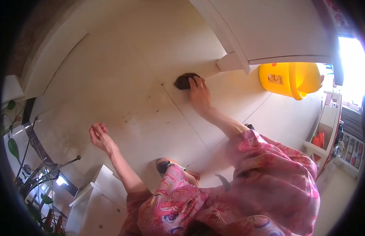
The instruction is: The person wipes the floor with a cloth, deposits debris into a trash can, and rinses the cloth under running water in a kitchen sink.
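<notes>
My right hand (199, 91) grips a dark, rounded object (183, 81), perhaps a cloth or brush, pressed on the pale tiled floor (147, 59). Its fingers curl over the object's right end. My left hand (98, 135) hangs over the floor at the left with its fingers curled in; whether anything is inside them cannot be made out. Small dark crumbs (150, 122) lie scattered on the tiles between my two hands.
White furniture (288, 31) stands at the upper right, with a yellow bucket (282, 80) beside it. A white shelf unit (327, 122) is at the right. Leafy plants (13, 149) and a white cabinet (100, 200) are at the lower left. A shoe (163, 165) shows below.
</notes>
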A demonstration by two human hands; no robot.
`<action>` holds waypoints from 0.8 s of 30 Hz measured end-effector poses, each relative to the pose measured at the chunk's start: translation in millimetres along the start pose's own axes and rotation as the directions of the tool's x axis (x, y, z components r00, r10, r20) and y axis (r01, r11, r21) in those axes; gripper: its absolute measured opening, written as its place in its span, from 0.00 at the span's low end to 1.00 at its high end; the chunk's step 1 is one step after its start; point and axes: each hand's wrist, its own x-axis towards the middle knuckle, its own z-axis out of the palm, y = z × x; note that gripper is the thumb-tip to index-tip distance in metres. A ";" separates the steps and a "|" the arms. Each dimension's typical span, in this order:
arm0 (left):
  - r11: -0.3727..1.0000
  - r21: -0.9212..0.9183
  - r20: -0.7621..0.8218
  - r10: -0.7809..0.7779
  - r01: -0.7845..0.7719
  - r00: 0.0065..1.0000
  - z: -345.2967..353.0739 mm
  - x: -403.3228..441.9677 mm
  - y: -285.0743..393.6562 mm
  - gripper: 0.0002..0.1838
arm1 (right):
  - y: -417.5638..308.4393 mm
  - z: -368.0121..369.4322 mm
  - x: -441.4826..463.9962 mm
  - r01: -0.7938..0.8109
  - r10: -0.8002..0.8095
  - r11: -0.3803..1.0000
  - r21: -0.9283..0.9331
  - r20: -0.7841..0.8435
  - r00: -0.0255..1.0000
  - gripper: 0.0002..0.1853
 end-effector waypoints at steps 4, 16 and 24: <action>1.000 0.024 0.010 0.020 -0.020 1.000 -2.2 -8.1 17.7 0.15 | 16.5 -27.3 48.4 -0.003 0.001 0.997 -0.078 -0.029 1.000 0.22; 0.999 0.023 -0.021 -0.022 0.022 1.000 1.4 -7.3 24.1 0.16 | 34.0 24.6 53.7 -0.119 0.026 0.891 -0.438 -0.211 0.977 0.21; 0.999 0.033 -0.004 -0.006 0.006 1.000 -2.9 -14.2 32.8 0.15 | 22.2 24.0 63.6 -0.233 0.205 0.784 -0.576 -0.115 0.972 0.21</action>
